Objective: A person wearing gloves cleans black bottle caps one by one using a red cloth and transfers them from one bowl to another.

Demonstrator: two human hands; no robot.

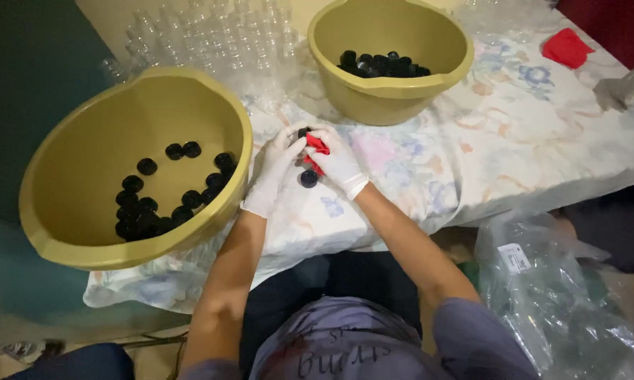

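Note:
My left hand (273, 171) and my right hand (339, 162), both in white gloves, meet over the flowered tablecloth (472, 141). My right hand presses a red cloth (317, 146) against a small black cap (303, 132) that my left hand pinches at its fingertips. Another black cap (308, 178) lies on the cloth just below the hands. A yellow-green basin (70, 232) at my left holds several black caps (163, 195).
A second yellow-green basin (394, 95) with black caps (382, 65) stands at the back. Several clear plastic bottles (211, 39) crowd the back left. Another person's gloved hand (623, 88) and a red cloth (567, 48) are at far right. A plastic bag (556, 295) hangs at lower right.

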